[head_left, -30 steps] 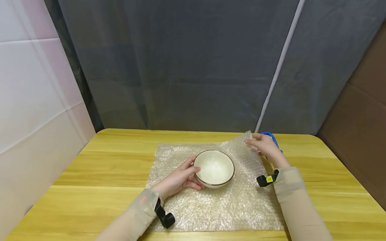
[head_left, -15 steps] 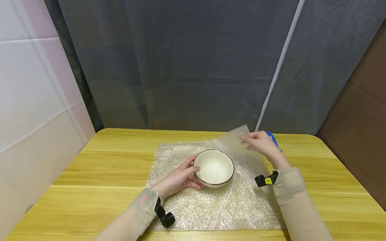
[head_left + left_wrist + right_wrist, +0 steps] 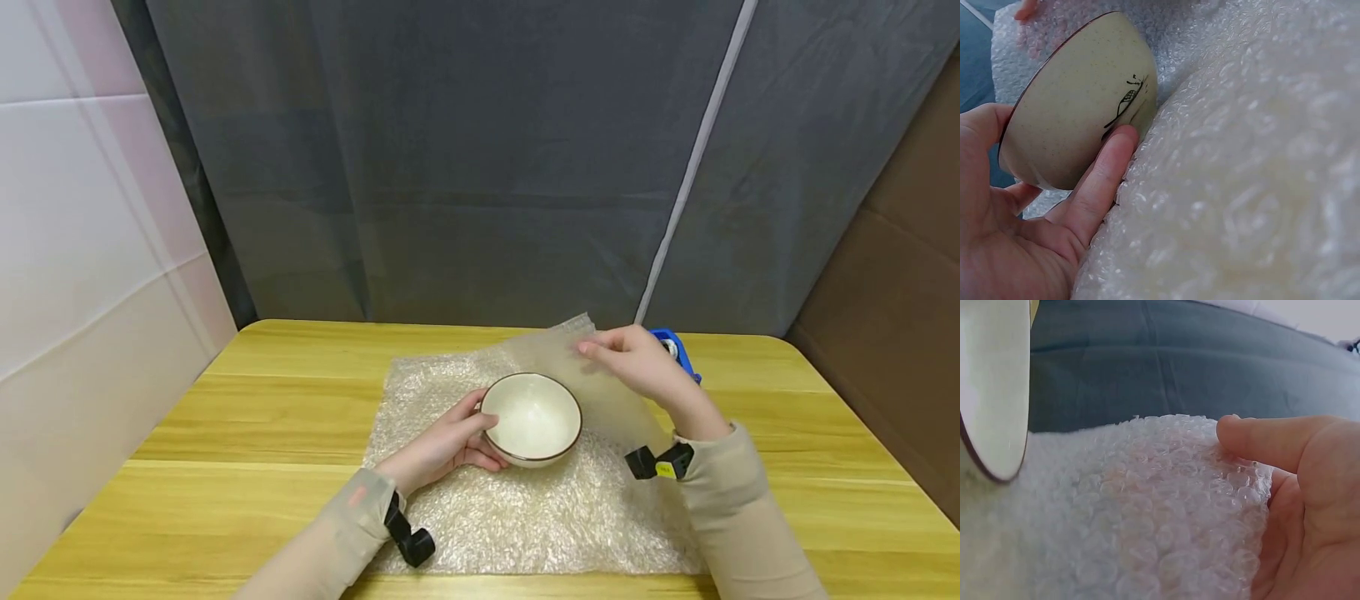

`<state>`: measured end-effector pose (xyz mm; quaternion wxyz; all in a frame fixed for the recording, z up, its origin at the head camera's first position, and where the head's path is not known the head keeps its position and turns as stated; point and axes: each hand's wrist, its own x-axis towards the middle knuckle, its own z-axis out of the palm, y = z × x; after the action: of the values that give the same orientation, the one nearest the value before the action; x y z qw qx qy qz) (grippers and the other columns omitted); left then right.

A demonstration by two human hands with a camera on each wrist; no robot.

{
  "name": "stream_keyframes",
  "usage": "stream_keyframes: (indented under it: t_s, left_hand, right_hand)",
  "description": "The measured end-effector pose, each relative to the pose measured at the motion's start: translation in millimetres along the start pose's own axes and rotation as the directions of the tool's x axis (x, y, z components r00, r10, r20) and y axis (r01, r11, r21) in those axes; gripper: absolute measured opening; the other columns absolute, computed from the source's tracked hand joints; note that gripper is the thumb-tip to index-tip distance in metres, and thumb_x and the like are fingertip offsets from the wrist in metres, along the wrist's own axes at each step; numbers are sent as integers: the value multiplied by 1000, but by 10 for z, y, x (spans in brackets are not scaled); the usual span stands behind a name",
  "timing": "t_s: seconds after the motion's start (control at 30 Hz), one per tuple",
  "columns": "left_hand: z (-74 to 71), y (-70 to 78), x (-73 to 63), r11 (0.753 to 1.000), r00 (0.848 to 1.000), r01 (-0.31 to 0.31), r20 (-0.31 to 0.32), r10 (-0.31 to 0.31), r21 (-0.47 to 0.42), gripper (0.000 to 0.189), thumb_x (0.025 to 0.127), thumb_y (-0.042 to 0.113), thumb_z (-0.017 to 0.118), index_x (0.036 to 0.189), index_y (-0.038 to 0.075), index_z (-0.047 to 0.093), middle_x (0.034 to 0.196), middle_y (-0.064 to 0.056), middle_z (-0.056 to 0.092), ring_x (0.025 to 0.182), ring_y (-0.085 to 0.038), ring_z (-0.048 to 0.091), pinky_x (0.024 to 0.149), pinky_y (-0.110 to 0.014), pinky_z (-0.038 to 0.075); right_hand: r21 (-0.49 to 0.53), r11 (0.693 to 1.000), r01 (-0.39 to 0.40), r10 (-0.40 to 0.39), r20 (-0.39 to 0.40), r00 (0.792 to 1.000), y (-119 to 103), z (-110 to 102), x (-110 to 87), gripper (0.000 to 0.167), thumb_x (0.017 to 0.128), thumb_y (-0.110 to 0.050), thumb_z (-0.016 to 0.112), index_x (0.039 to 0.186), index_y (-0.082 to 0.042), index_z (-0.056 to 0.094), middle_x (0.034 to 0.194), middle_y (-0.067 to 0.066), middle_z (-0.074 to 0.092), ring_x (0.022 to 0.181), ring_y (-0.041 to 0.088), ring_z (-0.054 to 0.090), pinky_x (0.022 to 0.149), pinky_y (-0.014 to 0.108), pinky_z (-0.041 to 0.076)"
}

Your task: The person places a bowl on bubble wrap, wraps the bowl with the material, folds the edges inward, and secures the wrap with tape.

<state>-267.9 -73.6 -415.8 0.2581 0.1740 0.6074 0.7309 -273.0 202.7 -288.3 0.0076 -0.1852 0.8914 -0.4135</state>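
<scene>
A cream bowl (image 3: 532, 417) with a brown rim sits over the middle of a bubble wrap sheet (image 3: 510, 525). My left hand (image 3: 453, 437) grips its left side, thumb over the rim and fingers against the outer wall. In the left wrist view the bowl (image 3: 1079, 106) shows a dark painted motif, with the fingers low on its wall. My right hand (image 3: 633, 362) pinches the sheet's far right part and holds it raised beside the bowl. In the right wrist view the thumb lies on top of the bubble wrap (image 3: 1166, 506), and the other fingers are partly hidden beneath it.
A blue object (image 3: 678, 354), perhaps a tape dispenser, is partly hidden behind the right hand near the table's back edge. The wooden table (image 3: 247, 417) is bounded by a dark curtain (image 3: 465, 167) behind, a pale wall on the left and a brown one on the right.
My right hand has moved left toward the bowl, lifting and folding the sheet's far right part along with it. The left hand and the bowl have stayed in place.
</scene>
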Motion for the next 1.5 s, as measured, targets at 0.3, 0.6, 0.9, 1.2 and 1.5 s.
stream_keyframes:
  t_s: [0.3,0.6,0.9,1.2,1.5]
  left_hand:
    - [2,6,13,1000,1000,10,1,-10,0,61,98,17,48,151,9,19,106,-29,59,74,-26,68,70,-37,59]
    - [21,26,6,1000,1000,22,4,-22,1,59,99,17,46,151,13,20,99,-26,62,75,-25,68,70,-37,59]
    - [35,38,0,1000,1000,9,15,-9,-11,60,99,17,47,152,13,19,97,-26,64,76,-25,69,71,-37,59]
    - [58,29,2,1000,1000,9,14,-9,-2,60,99,17,48,152,11,20,98,-27,64,76,-26,69,71,-37,59]
    - [64,32,30,1000,1000,6,11,-6,15,59,98,16,48,151,9,21,96,-22,66,76,-25,69,71,-37,59]
  right_hand:
    - [-55,996,77,-71,104,992,-94,229,25,25,96,-18,60,99,2,74,74,1,60,63,12,42,56,26,35]
    - [-223,961,166,-109,246,963,-127,610,32,27,96,-20,58,81,-5,74,56,-9,38,54,7,37,50,23,31]
    - [-480,861,170,-42,267,963,-153,875,-18,24,96,-21,58,81,-13,75,64,-8,56,56,10,46,54,29,41]
    - [-609,756,238,-100,252,963,-122,998,-80,34,93,-21,56,59,-21,59,57,-6,50,54,14,47,51,38,45]
    - [-663,710,236,-74,262,962,-102,1015,-89,38,96,-39,56,66,-18,68,60,-2,59,63,21,61,62,45,52]
